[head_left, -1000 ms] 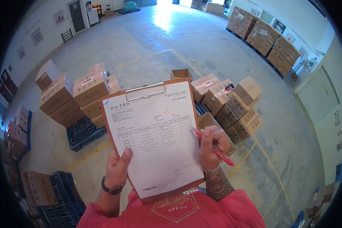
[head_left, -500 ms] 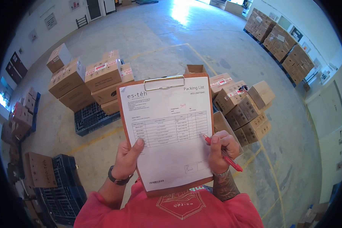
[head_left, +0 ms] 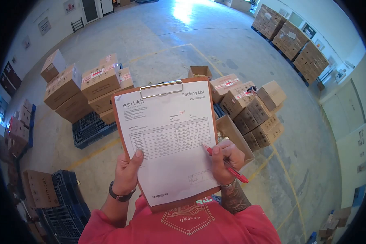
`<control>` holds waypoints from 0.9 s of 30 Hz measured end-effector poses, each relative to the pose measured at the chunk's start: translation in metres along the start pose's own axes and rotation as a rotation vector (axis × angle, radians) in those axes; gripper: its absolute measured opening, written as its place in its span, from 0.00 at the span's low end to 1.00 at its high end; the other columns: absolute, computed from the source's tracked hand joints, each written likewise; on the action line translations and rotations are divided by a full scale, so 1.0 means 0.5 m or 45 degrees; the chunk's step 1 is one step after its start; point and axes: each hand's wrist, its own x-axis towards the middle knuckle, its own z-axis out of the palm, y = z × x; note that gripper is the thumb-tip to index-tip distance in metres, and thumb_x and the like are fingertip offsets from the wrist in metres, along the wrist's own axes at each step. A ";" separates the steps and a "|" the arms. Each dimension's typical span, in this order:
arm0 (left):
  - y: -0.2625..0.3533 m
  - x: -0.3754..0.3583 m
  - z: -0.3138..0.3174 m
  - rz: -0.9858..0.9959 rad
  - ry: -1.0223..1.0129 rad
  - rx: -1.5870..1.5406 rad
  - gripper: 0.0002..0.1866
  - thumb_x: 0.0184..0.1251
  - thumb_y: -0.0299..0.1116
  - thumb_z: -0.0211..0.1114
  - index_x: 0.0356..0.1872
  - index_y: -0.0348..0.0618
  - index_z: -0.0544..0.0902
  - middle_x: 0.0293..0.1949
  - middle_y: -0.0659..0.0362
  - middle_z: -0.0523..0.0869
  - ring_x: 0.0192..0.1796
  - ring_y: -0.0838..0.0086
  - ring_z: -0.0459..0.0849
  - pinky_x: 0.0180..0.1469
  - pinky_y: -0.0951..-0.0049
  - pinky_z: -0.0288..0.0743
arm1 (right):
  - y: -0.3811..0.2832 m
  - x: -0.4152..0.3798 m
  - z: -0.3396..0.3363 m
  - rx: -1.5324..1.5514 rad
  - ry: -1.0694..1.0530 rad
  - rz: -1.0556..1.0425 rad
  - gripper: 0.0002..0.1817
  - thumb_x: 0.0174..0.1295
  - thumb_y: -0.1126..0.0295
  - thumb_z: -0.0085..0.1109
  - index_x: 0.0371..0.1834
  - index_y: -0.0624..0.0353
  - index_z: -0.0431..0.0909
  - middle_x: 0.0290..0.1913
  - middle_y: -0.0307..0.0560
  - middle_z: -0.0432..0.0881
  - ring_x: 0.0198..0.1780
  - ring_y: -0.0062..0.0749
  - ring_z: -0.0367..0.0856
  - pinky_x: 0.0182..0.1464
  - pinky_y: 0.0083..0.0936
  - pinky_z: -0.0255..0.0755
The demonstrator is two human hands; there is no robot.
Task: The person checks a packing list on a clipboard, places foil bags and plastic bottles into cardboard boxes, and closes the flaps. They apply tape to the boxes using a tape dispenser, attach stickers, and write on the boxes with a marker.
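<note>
Both arms bent, forearms up in front of the torso (head_left: 179,234). Left hand (head_left: 126,174) is gripping: thumb (head_left: 136,157) on top, pointing up and inward, rest of it hidden underneath. Right hand (head_left: 227,162) is in a closed pinch, fingers (head_left: 235,153) curled. Right forearm (head_left: 235,199) tattooed. Hands roughly level, well apart.

Person's left hand (head_left: 127,173) grips clipboard (head_left: 185,199) at its left edge, mid-frame, thumb on packing list (head_left: 166,173). Right hand (head_left: 227,160) holds red pen (head_left: 236,174), tip at right side of printed grid; from here I can't tell if it touches. Stacked cartons (head_left: 99,81) left of centre, over blue pallet (head_left: 91,130). Open box (head_left: 240,140) right of clipboard, beside taped cartons (head_left: 240,99). Tall box stacks (head_left: 290,38) upper right.
</note>
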 end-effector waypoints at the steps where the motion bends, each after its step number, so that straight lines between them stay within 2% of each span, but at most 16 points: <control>1: -0.002 0.000 -0.002 0.007 -0.005 0.008 0.18 0.80 0.34 0.55 0.62 0.32 0.79 0.56 0.54 0.86 0.55 0.75 0.84 0.58 0.73 0.76 | -0.002 0.002 0.001 0.007 0.003 0.008 0.13 0.62 0.79 0.67 0.24 0.60 0.72 0.24 0.46 0.80 0.24 0.29 0.76 0.27 0.24 0.68; 15: -0.002 0.006 -0.004 0.011 -0.012 0.023 0.19 0.80 0.34 0.55 0.63 0.33 0.78 0.57 0.54 0.85 0.55 0.74 0.84 0.58 0.73 0.76 | 0.006 0.006 -0.001 -0.102 -0.060 -0.044 0.15 0.60 0.81 0.66 0.22 0.59 0.69 0.24 0.47 0.79 0.22 0.31 0.76 0.25 0.26 0.67; 17: -0.001 0.002 -0.002 0.005 0.004 0.012 0.19 0.80 0.34 0.55 0.63 0.33 0.78 0.57 0.54 0.85 0.55 0.74 0.84 0.58 0.73 0.76 | 0.017 -0.007 0.003 -0.118 0.108 0.013 0.15 0.63 0.80 0.64 0.22 0.60 0.69 0.24 0.46 0.79 0.22 0.27 0.75 0.26 0.25 0.67; 18: 0.001 0.001 -0.001 0.005 0.008 0.020 0.19 0.80 0.34 0.55 0.63 0.33 0.78 0.57 0.54 0.85 0.55 0.74 0.84 0.58 0.72 0.76 | 0.017 -0.010 0.002 -0.117 0.104 0.013 0.15 0.63 0.80 0.64 0.22 0.60 0.69 0.24 0.46 0.79 0.22 0.27 0.75 0.26 0.25 0.67; 20: 0.003 0.003 0.002 0.011 0.014 0.029 0.19 0.80 0.34 0.55 0.62 0.33 0.78 0.56 0.53 0.85 0.55 0.74 0.84 0.58 0.72 0.76 | 0.019 -0.012 -0.002 0.126 0.244 0.062 0.15 0.65 0.79 0.62 0.22 0.59 0.68 0.25 0.45 0.80 0.23 0.22 0.74 0.27 0.22 0.66; 27: 0.007 0.005 0.005 -0.004 0.015 0.101 0.18 0.80 0.35 0.55 0.60 0.32 0.80 0.54 0.54 0.87 0.53 0.76 0.84 0.55 0.74 0.77 | 0.002 0.021 -0.007 0.084 0.176 0.011 0.15 0.67 0.79 0.60 0.23 0.59 0.67 0.25 0.45 0.80 0.25 0.20 0.73 0.27 0.21 0.66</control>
